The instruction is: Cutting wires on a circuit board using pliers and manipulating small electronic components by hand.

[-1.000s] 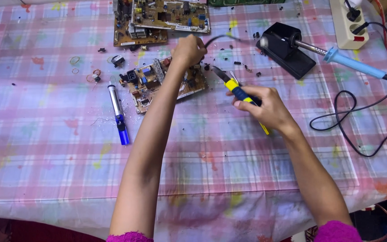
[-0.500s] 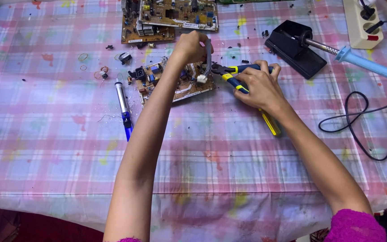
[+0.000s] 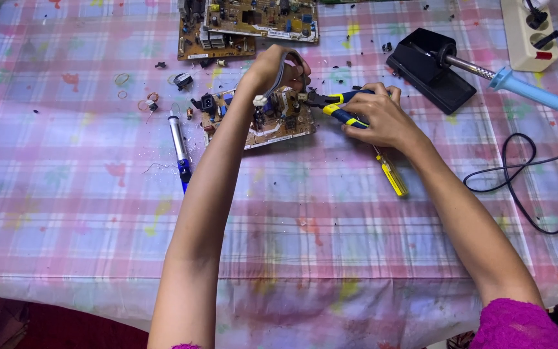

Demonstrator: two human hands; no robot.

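L hand [image 3: 278, 68] pinching grey ribbon cable [image 3: 280, 71] taut above circuit board [image 3: 263, 119] | R hand [image 3: 382, 116] gripping pliers [image 3: 334, 106], tips at board's R edge, prob for leverage | yellow screwdriver [image 3: 392, 174] lying R of board

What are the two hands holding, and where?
The right hand grips pliers by their handles. The left hand pinches a grey ribbon cable above the circuit board.

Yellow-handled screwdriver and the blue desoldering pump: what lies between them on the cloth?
Head view: only the left forearm crosses above; the tablecloth there looks bare.
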